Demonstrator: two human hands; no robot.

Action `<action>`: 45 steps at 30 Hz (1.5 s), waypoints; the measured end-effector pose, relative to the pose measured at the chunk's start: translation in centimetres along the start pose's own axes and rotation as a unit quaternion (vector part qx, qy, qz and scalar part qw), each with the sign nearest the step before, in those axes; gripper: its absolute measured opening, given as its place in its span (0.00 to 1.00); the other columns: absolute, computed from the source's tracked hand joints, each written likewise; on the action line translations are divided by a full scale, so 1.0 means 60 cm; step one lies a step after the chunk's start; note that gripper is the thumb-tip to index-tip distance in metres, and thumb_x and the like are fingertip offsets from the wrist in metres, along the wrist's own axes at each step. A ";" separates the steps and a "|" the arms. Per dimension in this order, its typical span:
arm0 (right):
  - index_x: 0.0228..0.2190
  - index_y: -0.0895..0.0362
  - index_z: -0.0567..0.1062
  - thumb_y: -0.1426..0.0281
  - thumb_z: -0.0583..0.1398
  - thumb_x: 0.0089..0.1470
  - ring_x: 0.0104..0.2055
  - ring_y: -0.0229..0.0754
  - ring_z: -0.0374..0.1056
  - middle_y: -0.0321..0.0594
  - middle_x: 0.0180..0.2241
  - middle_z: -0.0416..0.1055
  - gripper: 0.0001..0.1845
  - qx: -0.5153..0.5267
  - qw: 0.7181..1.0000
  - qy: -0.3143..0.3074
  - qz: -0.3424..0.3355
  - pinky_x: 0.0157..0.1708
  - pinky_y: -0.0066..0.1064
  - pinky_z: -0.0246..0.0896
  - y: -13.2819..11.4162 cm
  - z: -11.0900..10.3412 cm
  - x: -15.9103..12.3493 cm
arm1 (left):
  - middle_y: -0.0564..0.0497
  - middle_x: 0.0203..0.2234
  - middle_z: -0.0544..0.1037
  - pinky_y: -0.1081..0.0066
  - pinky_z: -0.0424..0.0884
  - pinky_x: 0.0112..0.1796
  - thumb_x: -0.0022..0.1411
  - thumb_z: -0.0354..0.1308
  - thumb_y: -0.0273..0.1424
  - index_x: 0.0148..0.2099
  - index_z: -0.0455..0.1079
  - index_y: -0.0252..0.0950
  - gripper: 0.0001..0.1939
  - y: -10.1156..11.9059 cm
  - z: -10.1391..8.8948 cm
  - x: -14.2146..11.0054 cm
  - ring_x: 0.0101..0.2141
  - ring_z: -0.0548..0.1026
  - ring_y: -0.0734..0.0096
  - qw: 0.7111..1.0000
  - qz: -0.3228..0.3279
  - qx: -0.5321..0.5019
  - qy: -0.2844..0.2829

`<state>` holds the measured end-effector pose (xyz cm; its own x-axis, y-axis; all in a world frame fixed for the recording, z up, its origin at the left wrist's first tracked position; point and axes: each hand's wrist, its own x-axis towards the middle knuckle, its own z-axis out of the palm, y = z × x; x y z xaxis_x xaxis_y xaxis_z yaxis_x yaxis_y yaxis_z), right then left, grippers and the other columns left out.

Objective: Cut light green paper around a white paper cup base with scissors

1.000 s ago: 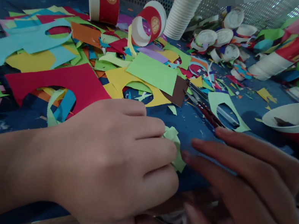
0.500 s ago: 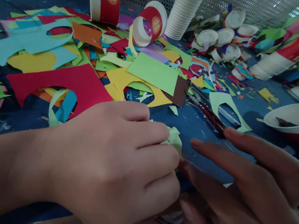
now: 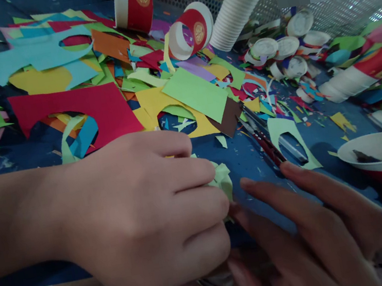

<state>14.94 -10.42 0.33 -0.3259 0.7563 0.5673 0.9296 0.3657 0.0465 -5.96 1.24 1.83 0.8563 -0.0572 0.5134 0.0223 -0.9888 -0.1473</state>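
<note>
My left hand (image 3: 152, 214) lies palm down at the table's near edge, fingers curled over a crumpled pale green paper piece (image 3: 223, 176). Most of that paper is hidden beneath the fingers; a ruffled edge sticks out on the right. Close by on the right is my right hand (image 3: 312, 225), its fingers spread and bent. Its index fingertip reaches the paper's lower edge, and its thumb is apart from that finger. Past its fingertips lie dark red-handled scissors (image 3: 267, 144) beside a pale green paper sheet with a cut-out hole (image 3: 303, 162).
A red sheet with a cut-out (image 3: 107, 108), a yellow cut sheet (image 3: 149, 106) and a heap of coloured scraps (image 3: 119, 49) cover the back left. Red-and-white paper cups (image 3: 133, 5) and a white cup stack (image 3: 240, 1) stand behind. A wide cup (image 3: 380, 146) sits right.
My right hand has shifted slightly left and down. The left hand keeps nearly the same place over the pale green paper.
</note>
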 end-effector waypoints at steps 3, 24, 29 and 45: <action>0.46 0.52 0.74 0.55 0.49 0.69 0.59 0.54 0.64 0.38 0.51 0.69 0.20 0.023 1.000 0.020 -0.008 0.59 0.44 0.58 0.001 -0.005 0.003 | 0.50 0.32 0.82 0.54 0.75 0.34 0.68 0.48 0.44 0.35 0.80 0.41 0.22 -0.001 -0.002 0.000 0.31 0.77 0.61 1.000 0.008 -0.008 -0.001; 0.36 0.60 0.78 0.72 0.61 0.57 0.59 0.64 0.65 0.51 0.48 0.74 0.06 0.047 0.996 0.027 -0.077 0.58 0.48 0.60 0.006 0.000 0.019 | 0.51 0.27 0.78 0.57 0.67 0.26 0.67 0.53 0.46 0.31 0.77 0.40 0.20 -0.015 0.005 0.004 0.28 0.74 0.64 0.998 0.015 -0.052 0.029; 0.38 0.59 0.78 0.72 0.62 0.57 0.61 0.62 0.63 0.49 0.48 0.74 0.07 0.067 0.996 0.013 -0.062 0.59 0.48 0.60 0.014 -0.002 0.019 | 0.50 0.27 0.77 0.57 0.66 0.26 0.65 0.57 0.47 0.32 0.77 0.38 0.19 -0.015 0.005 0.003 0.28 0.73 0.64 0.998 0.014 -0.060 0.029; 0.38 0.56 0.79 0.82 0.56 0.56 0.68 0.62 0.54 0.49 0.60 0.68 0.15 0.129 0.991 -0.015 -0.029 0.63 0.58 0.53 0.031 -0.009 0.043 | 0.48 0.30 0.81 0.58 0.72 0.32 0.66 0.56 0.45 0.37 0.78 0.35 0.19 -0.016 0.012 -0.001 0.31 0.78 0.61 0.995 0.026 -0.083 0.041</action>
<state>15.92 -8.04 2.33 -0.3862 0.7448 0.5441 0.8357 0.5322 -0.1353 -5.69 2.30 1.32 0.8084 -0.1134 0.5776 -0.1121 -0.9930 -0.0380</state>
